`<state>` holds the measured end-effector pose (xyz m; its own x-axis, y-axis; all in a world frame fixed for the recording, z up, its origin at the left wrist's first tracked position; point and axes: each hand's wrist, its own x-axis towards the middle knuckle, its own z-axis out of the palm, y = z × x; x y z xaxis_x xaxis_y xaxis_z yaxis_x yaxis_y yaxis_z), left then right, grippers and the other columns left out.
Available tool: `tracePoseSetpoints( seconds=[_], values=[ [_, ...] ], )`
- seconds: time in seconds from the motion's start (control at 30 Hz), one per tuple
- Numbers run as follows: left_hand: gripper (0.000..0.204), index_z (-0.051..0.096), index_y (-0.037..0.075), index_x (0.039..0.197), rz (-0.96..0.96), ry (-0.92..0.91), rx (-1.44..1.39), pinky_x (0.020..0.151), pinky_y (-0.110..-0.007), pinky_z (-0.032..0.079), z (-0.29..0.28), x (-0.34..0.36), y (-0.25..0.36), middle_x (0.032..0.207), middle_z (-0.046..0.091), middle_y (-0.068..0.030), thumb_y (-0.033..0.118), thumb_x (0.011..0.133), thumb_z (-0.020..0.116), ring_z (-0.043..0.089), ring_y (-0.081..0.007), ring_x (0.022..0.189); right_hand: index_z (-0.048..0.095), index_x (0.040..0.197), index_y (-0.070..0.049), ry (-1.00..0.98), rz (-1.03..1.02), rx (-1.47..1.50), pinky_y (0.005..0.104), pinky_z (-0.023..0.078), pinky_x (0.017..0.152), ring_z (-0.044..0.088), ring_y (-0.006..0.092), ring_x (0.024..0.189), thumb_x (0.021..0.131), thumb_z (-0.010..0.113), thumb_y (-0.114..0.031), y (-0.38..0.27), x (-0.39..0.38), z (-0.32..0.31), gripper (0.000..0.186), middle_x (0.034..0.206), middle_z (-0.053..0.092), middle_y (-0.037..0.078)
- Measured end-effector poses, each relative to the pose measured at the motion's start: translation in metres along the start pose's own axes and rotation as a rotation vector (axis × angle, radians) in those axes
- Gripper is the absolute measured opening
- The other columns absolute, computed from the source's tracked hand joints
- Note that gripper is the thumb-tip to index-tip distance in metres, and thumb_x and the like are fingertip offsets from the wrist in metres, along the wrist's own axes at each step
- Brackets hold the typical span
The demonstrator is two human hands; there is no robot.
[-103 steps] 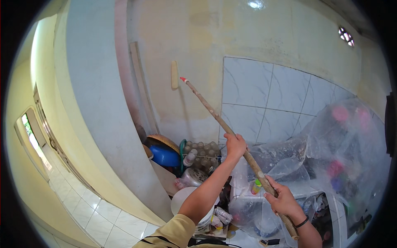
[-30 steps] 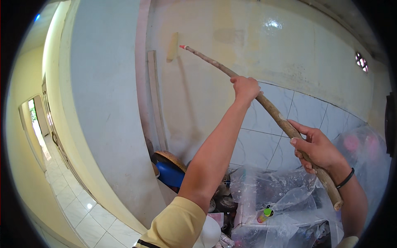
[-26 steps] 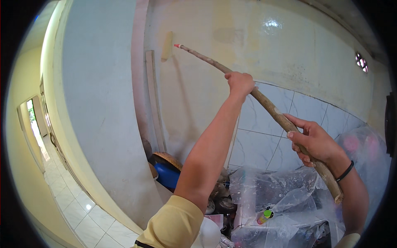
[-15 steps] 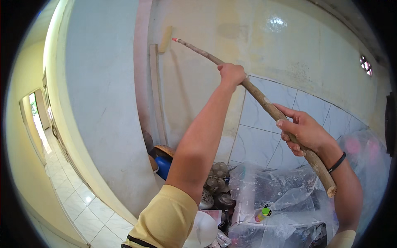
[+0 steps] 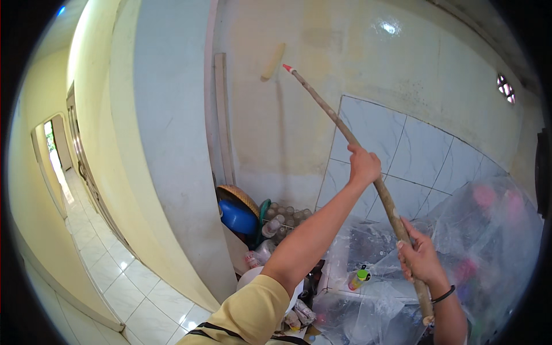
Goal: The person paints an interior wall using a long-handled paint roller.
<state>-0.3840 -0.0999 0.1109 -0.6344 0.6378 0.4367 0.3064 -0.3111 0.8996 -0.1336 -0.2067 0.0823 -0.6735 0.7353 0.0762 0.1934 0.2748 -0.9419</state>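
Note:
A paint roller with a pale yellow sleeve (image 5: 273, 62) rests against the upper wall. Its red handle end is joined to a long wooden pole (image 5: 390, 206), which slants down to the right toward me. Partway along the pole, my left hand (image 5: 365, 165) is closed round it. Lower down, near the pole's cut end, my right hand (image 5: 421, 256) grips it too, thumb on top, with a black band on that wrist. The roller's thin frame is hard to make out against the wall.
White marbled tiles (image 5: 368, 129) cover the wall's lower part. Clear plastic sheeting (image 5: 483, 247) drapes the things below, with a green-capped bottle (image 5: 359, 278) among them. A blue container (image 5: 238, 217), a woven basket (image 5: 241, 196) and glass jars (image 5: 282, 215) crowd the corner beside a wooden strip (image 5: 223, 115).
The roller has shifted right along the wall, away from the wooden strip. Both hands are lower in view, still on the pole, which slopes more steeply. The view has turned somewhat.

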Motion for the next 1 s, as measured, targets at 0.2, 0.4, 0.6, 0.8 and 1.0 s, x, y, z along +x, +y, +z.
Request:
tracePoseSetpoints(
  seconds=[0.2,0.4,0.6,0.8,1.0],
  values=[
    [0.066,0.006,-0.022,0.126,-0.043,-0.087,-0.155,0.052,-0.041,0.054,0.031,-0.086,0.002,0.070,0.060,-0.0269,0.009,0.086,0.048,0.065,-0.0349,0.058,0.030,0.144,-0.010,0.083,-0.020,0.012,0.0259,0.035,0.031,0.043,0.0084,0.036,0.089,0.050,-0.001,0.067,-0.046,-0.013,0.059,0.057,0.046,0.000],
    [0.054,0.012,-0.018,0.121,0.074,0.020,-0.026,0.044,-0.039,0.053,0.007,-0.072,-0.021,0.065,0.060,-0.0225,0.008,0.087,0.045,0.063,-0.0306,0.051,0.028,0.146,-0.015,-0.038,-0.074,0.135,0.0259,0.037,0.034,0.042,0.0091,0.037,0.090,0.050,-0.002,0.070,-0.041,0.016,0.061,0.058,0.047,0.002],
    [0.047,0.013,-0.014,0.116,0.032,-0.058,-0.045,0.046,-0.040,0.056,-0.035,-0.048,-0.003,0.066,0.060,-0.0214,0.006,0.087,0.044,0.063,-0.0302,0.051,0.028,0.146,-0.011,-0.045,-0.089,0.288,0.0251,0.037,0.035,0.044,0.0083,0.038,0.091,0.051,-0.004,0.060,-0.008,0.049,0.060,0.057,0.047,0.000],
    [0.044,0.015,-0.012,0.116,0.105,-0.005,0.043,0.046,-0.040,0.056,-0.085,-0.017,-0.020,0.067,0.060,-0.0216,0.005,0.087,0.043,0.063,-0.0311,0.050,0.028,0.146,-0.011,-0.069,-0.103,0.288,0.0253,0.037,0.035,0.042,0.0081,0.038,0.092,0.051,-0.005,0.059,0.036,0.095,0.059,0.057,0.046,0.000],
    [0.047,0.016,-0.008,0.123,0.145,0.070,0.100,0.046,-0.041,0.055,-0.134,0.017,-0.047,0.065,0.060,-0.0226,0.004,0.085,0.042,0.062,-0.0326,0.048,0.026,0.146,-0.011,-0.113,-0.116,0.356,0.0256,0.036,0.033,0.042,0.0083,0.037,0.093,0.051,-0.007,0.064,0.080,0.151,0.060,0.056,0.047,0.000]
  ],
)
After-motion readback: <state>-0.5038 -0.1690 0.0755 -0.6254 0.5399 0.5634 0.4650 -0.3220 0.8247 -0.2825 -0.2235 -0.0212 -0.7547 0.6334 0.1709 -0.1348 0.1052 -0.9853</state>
